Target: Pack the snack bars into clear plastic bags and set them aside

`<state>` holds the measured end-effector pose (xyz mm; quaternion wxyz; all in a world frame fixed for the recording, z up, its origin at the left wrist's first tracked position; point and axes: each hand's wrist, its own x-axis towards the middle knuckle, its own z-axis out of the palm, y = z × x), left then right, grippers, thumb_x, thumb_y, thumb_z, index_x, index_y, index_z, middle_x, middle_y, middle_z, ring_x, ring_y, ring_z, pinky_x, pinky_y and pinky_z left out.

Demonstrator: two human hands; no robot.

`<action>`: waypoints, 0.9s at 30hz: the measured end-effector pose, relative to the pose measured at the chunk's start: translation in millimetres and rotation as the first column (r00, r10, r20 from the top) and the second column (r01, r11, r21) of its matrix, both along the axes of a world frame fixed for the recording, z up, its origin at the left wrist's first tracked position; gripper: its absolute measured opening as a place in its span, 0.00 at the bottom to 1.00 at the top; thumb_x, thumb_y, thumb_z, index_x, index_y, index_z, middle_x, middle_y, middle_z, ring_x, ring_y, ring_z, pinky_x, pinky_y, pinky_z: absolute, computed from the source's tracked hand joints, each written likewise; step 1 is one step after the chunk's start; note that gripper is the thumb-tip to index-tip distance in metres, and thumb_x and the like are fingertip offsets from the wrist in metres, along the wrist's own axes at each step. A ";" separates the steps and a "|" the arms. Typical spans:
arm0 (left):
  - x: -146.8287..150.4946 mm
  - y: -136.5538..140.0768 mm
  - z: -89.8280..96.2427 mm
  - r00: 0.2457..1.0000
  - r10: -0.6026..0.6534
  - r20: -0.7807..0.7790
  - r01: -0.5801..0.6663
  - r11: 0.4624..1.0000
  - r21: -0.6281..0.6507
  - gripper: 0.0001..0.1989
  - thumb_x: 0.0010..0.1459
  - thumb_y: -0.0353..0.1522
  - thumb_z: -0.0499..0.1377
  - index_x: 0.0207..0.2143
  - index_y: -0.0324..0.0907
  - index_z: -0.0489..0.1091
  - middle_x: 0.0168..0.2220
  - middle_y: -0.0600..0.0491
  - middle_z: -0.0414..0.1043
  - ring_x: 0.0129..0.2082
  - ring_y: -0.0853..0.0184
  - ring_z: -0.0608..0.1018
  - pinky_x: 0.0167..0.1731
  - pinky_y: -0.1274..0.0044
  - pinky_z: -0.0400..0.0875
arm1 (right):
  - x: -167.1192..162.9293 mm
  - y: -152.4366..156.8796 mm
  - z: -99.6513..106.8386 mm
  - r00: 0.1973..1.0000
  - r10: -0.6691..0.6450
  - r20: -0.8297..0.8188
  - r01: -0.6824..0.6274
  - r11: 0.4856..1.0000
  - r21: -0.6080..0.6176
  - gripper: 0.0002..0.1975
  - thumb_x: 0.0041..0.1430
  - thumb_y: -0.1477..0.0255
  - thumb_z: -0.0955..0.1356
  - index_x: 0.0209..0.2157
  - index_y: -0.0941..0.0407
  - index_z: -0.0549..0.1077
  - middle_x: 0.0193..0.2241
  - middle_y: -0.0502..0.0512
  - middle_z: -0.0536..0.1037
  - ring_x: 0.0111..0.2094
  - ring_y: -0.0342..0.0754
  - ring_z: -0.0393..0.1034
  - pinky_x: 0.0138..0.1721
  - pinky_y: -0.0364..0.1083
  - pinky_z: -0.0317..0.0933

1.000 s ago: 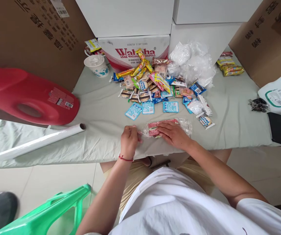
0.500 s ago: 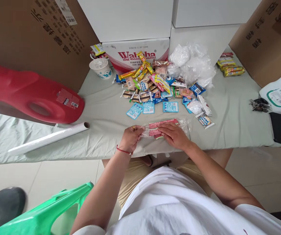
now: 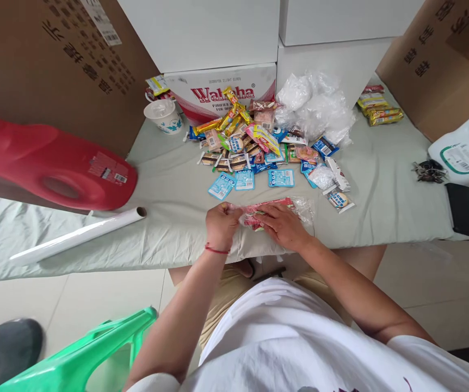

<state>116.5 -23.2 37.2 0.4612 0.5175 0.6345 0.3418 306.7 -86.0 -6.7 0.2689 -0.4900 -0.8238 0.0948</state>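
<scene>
A red snack packet (image 3: 280,203) lies near the front edge of the cloth-covered table, wrapped in clear plastic film (image 3: 303,209) that spreads out on its right. My left hand (image 3: 222,222) pinches the film at the packet's left end. Flat on top of the packet rests my right hand (image 3: 283,224), fingers stretched out and partly hiding it. Just beyond the hands, blue sachets (image 3: 281,178) lie in front of a heap of mixed wrapped snacks (image 3: 238,144).
Behind the heap stand a Wahaha carton (image 3: 222,81) and crumpled clear plastic (image 3: 316,106). To the left are a paper cup (image 3: 163,116), a red jug (image 3: 55,163) and a white film roll (image 3: 79,234). On the right are a white jug (image 3: 465,152) and a black phone-like object (image 3: 466,210).
My left hand has come up against the packet's left end, folding the loose film inward over it. The right hand stays pressed on the packet. The view has shifted slightly.
</scene>
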 end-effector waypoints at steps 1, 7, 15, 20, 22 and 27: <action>10.3 -1.8 1.1 0.991 -0.036 -0.133 0.045 0.996 0.071 0.10 0.52 0.34 0.65 0.23 0.44 0.67 0.20 0.58 0.65 0.22 0.69 0.68 0.26 0.75 0.59 | -1.5 0.1 -0.3 1.000 -0.004 0.007 0.004 1.000 -0.009 0.19 0.71 0.74 0.66 0.60 0.50 0.77 0.60 0.61 0.76 0.63 0.56 0.65 0.63 0.61 0.64; 53.7 -32.9 -12.0 0.759 -0.113 -0.641 0.362 0.892 0.271 0.13 0.70 0.32 0.49 0.38 0.42 0.72 0.38 0.44 0.76 0.34 0.60 0.77 0.31 0.72 0.63 | 4.1 7.1 1.5 0.975 0.016 -0.223 -0.039 0.994 -0.098 0.20 0.69 0.75 0.64 0.58 0.53 0.78 0.57 0.63 0.78 0.62 0.57 0.68 0.65 0.64 0.63; 54.6 -39.6 -29.5 0.612 -0.059 -0.788 0.485 0.816 0.316 0.11 0.68 0.28 0.53 0.35 0.43 0.73 0.36 0.47 0.72 0.30 0.63 0.73 0.25 0.73 0.58 | 72.5 -13.7 54.4 0.770 -0.375 -0.517 0.367 0.922 -0.123 0.15 0.71 0.58 0.68 0.49 0.52 0.79 0.46 0.58 0.80 0.49 0.54 0.74 0.52 0.54 0.70; 58.4 -28.9 -28.9 0.672 -0.024 -0.740 0.498 0.754 0.428 0.11 0.66 0.26 0.53 0.32 0.42 0.73 0.40 0.41 0.72 0.44 0.52 0.73 0.40 0.64 0.70 | 80.4 -32.7 44.1 0.931 -0.354 -0.091 0.346 0.934 -0.094 0.14 0.65 0.56 0.72 0.44 0.52 0.82 0.41 0.59 0.79 0.46 0.57 0.68 0.50 0.55 0.65; 59.0 -24.7 -35.1 0.715 -0.050 -0.698 0.512 0.718 0.472 0.11 0.65 0.25 0.53 0.32 0.41 0.73 0.43 0.40 0.73 0.47 0.52 0.74 0.46 0.61 0.71 | 81.4 -27.2 33.7 0.934 -0.339 -0.116 0.316 0.932 -0.178 0.12 0.70 0.61 0.69 0.37 0.52 0.81 0.37 0.56 0.79 0.43 0.54 0.68 0.47 0.52 0.63; 59.8 -24.0 -55.2 0.780 -0.139 -0.610 0.526 0.674 0.518 0.16 0.68 0.22 0.48 0.45 0.39 0.75 0.46 0.42 0.76 0.49 0.57 0.77 0.51 0.66 0.74 | 86.1 2.9 11.9 0.873 -0.484 -0.058 0.464 0.862 -0.206 0.14 0.70 0.64 0.66 0.32 0.55 0.77 0.34 0.57 0.77 0.41 0.55 0.67 0.47 0.52 0.61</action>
